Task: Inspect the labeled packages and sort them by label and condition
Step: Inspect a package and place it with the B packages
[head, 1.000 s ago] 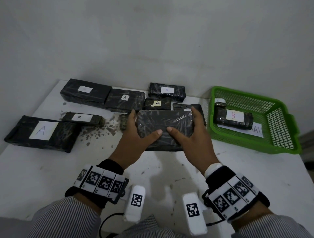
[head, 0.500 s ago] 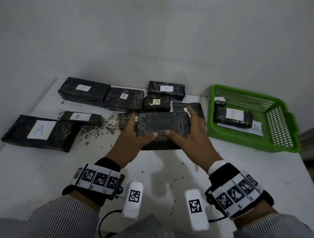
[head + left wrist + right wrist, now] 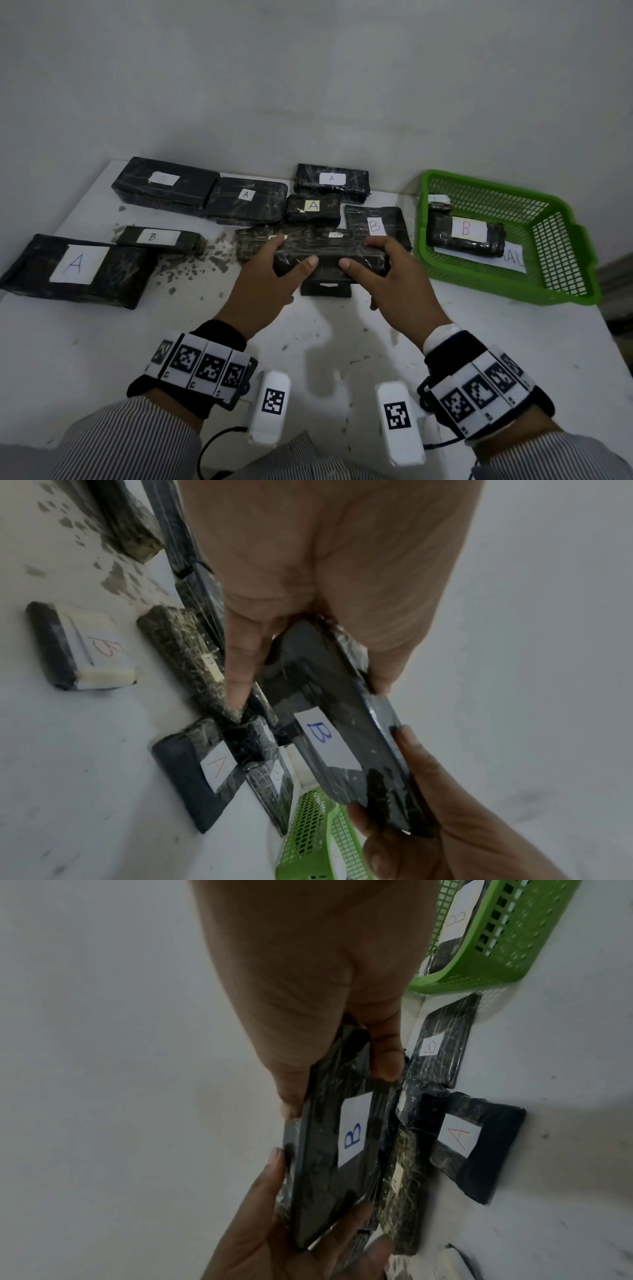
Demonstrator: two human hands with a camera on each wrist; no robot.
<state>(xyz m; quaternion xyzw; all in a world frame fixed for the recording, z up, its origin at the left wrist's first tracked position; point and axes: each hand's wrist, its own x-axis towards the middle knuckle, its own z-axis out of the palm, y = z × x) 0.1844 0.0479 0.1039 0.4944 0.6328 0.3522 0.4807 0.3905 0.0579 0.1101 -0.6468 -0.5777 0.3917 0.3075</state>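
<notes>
Both hands hold a black plastic-wrapped package (image 3: pixel 330 255) just above the white table (image 3: pixel 102 342), its narrow side towards me. My left hand (image 3: pixel 294 251) grips its left end and my right hand (image 3: pixel 363 253) its right end, thumbs on the near side. In the wrist views the package's (image 3: pixel 342 723) far face carries a white label with a blue B (image 3: pixel 352 1137). A green basket (image 3: pixel 565 240) at the right holds a B package (image 3: pixel 466 234). More A and B packages lie behind and to the left.
A large A package (image 3: pixel 73 270) and a narrow B package (image 3: pixel 154 237) lie at the left. A small dark package (image 3: pixel 327 289) sits under my hands. Another B package (image 3: pixel 375 224) lies beside the basket. Dark flakes (image 3: pixel 191 263) litter the table; a wall stands behind.
The held package has tipped from showing its broad face to showing its narrow side. Both hands kept their grip, and the small package beneath came into sight.
</notes>
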